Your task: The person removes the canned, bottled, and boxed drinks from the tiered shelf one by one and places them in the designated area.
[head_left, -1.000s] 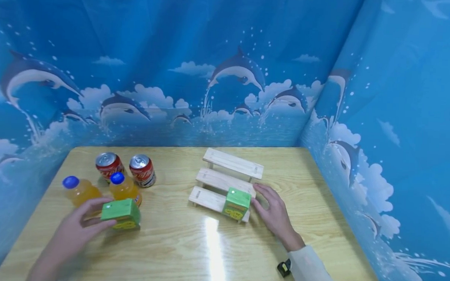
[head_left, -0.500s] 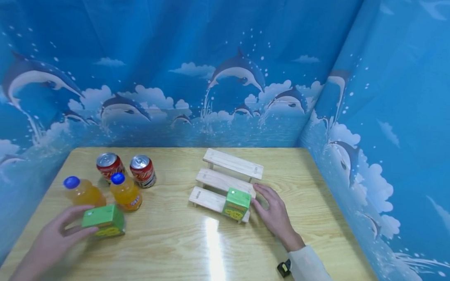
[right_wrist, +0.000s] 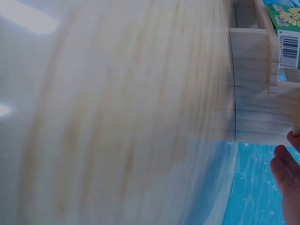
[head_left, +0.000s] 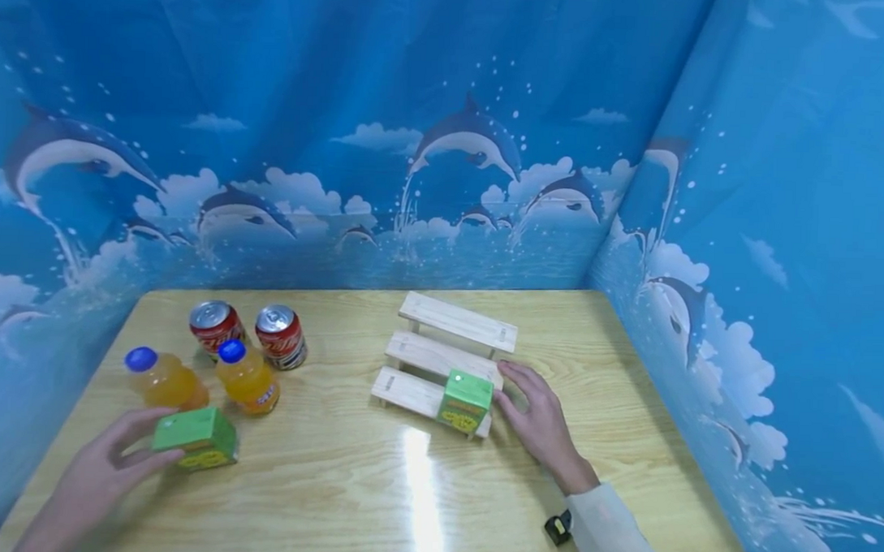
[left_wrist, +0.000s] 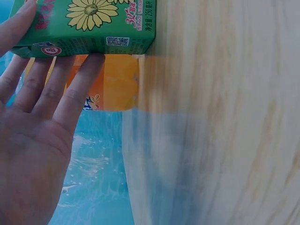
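Observation:
My left hand (head_left: 99,471) pinches a green drink carton (head_left: 197,438) with a yellow flower print, thumb on one side and fingers on the other. The left wrist view shows the carton (left_wrist: 93,23) up close; whether its base touches the table cannot be told. Just behind it stand two orange drink bottles (head_left: 250,379) with blue caps. My right hand (head_left: 539,421) touches the right end of a three-step wooden stand (head_left: 409,393), its fingers fairly straight. A second green carton (head_left: 465,403) stands upright on the stand's lowest step, beside that hand's thumb.
Two red soda cans, a left can (head_left: 216,329) and a right can (head_left: 282,337), stand behind the bottles. The wooden table (head_left: 332,500) meets a blue dolphin-print curtain (head_left: 330,142) at its back and sides. A small black object (head_left: 558,527) sits by the right sleeve.
My left hand has carried its carton left and towards me, away from the front of the right bottle, slowing over the last half second. The right hand and the stand have stayed put.

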Motion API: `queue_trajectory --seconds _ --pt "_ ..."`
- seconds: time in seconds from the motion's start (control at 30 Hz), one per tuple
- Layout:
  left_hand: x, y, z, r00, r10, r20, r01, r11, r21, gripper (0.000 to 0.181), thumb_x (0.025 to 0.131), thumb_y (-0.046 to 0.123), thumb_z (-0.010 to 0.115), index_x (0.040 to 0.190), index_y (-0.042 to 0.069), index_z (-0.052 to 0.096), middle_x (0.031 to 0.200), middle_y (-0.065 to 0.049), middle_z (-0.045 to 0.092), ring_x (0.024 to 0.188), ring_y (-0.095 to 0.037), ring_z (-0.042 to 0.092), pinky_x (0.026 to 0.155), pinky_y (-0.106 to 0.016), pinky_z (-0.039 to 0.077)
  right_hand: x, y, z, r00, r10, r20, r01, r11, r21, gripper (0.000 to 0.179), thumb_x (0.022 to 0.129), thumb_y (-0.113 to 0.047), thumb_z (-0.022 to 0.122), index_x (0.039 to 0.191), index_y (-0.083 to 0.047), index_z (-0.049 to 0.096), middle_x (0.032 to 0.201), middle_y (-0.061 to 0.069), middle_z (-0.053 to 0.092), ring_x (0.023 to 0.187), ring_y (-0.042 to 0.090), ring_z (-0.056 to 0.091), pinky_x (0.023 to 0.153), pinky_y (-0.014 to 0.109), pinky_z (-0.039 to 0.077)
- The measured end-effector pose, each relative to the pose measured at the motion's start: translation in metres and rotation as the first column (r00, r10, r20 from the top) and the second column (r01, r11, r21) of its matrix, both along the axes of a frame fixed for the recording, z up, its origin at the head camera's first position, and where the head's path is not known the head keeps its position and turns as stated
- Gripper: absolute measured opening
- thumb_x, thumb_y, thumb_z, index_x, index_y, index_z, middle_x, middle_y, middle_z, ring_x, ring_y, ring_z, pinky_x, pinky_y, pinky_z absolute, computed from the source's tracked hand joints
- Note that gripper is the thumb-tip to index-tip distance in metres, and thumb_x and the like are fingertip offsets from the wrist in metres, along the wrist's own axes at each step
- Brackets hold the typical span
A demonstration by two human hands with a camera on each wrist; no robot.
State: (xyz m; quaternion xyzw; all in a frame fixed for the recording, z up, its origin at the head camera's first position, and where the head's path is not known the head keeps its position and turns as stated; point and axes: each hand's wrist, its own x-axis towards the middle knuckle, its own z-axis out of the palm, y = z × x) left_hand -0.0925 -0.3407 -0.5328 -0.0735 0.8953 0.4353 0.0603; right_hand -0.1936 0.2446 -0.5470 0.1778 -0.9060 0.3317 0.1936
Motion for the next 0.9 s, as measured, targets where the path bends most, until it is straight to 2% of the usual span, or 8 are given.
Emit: queue_trajectory --seconds 0.07,0.2,0.33,0.43,0.57,0.67,0.8,0.9 --pt "0.0 0.0 -0.001 1.0 -0.002 0.006 0.002 1.0 0.002 0.081 0.103 0.04 0.077 0.163 0.001 0.039 0.16 -0.036 0.043 0.118 0.005 0.054 0.079 -0.007 0.054 0.0 0.0 0.0 1.0 -0.001 0.002 0.001 1.0 -0.003 0.05 0.096 -0.017 0.085 0.141 -0.004 0.07 0.144 0.015 0.071 0.133 0.037 0.068 0.117 0.056 0.053" --pt "0.001 0.0 0.0 0.999 -0.012 0.031 0.012 1.0 0.002 0.084 0.103 0.044 0.076 0.163 0.0 0.037 0.161 -0.035 0.043 0.124 -0.012 0.064 0.081 -0.012 0.057 0.0 0.0 0.0 1.0 0.002 0.007 -0.001 1.0 -0.003 0.049 0.097 -0.018 0.084 0.142 -0.004 0.069 0.144 0.015 0.071 0.134 0.037 0.068 0.117 0.056 0.053" --pt "-0.002 0.001 0.005 0.997 0.003 0.075 -0.004 1.0 0.017 0.09 0.104 0.052 0.071 0.167 0.001 0.032 0.165 -0.036 0.038 0.143 -0.056 0.046 0.104 -0.052 0.061 0.0 0.0 0.0 1.0 0.003 0.009 -0.003 1.0 -0.004 0.049 0.097 -0.018 0.084 0.142 -0.004 0.069 0.144 0.015 0.07 0.134 0.037 0.068 0.117 0.056 0.053" --pt "-0.001 0.002 0.009 0.998 0.023 0.053 -0.022 1.0 -0.012 0.086 0.105 0.054 0.069 0.166 0.003 0.036 0.163 -0.031 0.044 0.135 -0.024 0.057 0.103 -0.058 0.059 0.0 0.0 0.0 1.0 0.001 0.007 -0.001 1.0 -0.004 0.049 0.097 -0.018 0.084 0.142 -0.004 0.069 0.144 0.015 0.07 0.134 0.037 0.068 0.117 0.056 0.053" --pt "0.003 0.003 0.015 0.998 0.017 -0.06 -0.021 0.998 -0.063 0.07 0.106 0.045 0.071 0.159 0.006 0.049 0.144 0.013 0.063 0.11 0.024 0.045 0.081 -0.014 0.052 0.0 0.0 0.0 1.0 -0.001 0.004 0.001 1.0 -0.004 0.049 0.097 -0.017 0.084 0.142 -0.004 0.069 0.144 0.015 0.071 0.133 0.037 0.068 0.117 0.056 0.053" --pt "0.002 0.006 0.022 0.995 0.002 -0.104 -0.009 0.998 -0.066 0.062 0.108 0.043 0.069 0.157 0.01 0.052 0.132 0.035 0.056 0.11 0.029 0.043 0.077 -0.006 0.042 0.0 0.001 -0.001 1.0 0.001 0.003 -0.001 1.0 -0.005 0.049 0.097 -0.017 0.084 0.142 -0.003 0.069 0.144 0.016 0.071 0.133 0.037 0.068 0.117 0.056 0.053" --pt "0.001 0.014 0.032 0.991 -0.004 -0.135 -0.008 0.996 -0.09 0.055 0.109 0.046 0.066 0.154 0.016 0.057 0.132 0.031 0.062 0.114 0.026 0.046 0.079 -0.005 0.04 -0.001 0.001 -0.001 1.0 0.006 0.003 -0.005 1.0 -0.007 0.049 0.096 -0.016 0.084 0.142 -0.003 0.069 0.144 0.016 0.071 0.133 0.037 0.068 0.117 0.056 0.053" --pt "0.001 0.02 0.039 0.988 0.004 -0.157 -0.018 0.996 -0.088 0.05 0.11 0.045 0.064 0.151 0.017 0.06 0.129 0.03 0.066 0.114 0.026 0.045 0.105 -0.023 0.049 -0.001 0.001 -0.001 1.0 0.007 0.002 -0.007 1.0 -0.008 0.049 0.096 -0.016 0.084 0.142 -0.003 0.069 0.144 0.015 0.07 0.133 0.037 0.068 0.117 0.056 0.053"
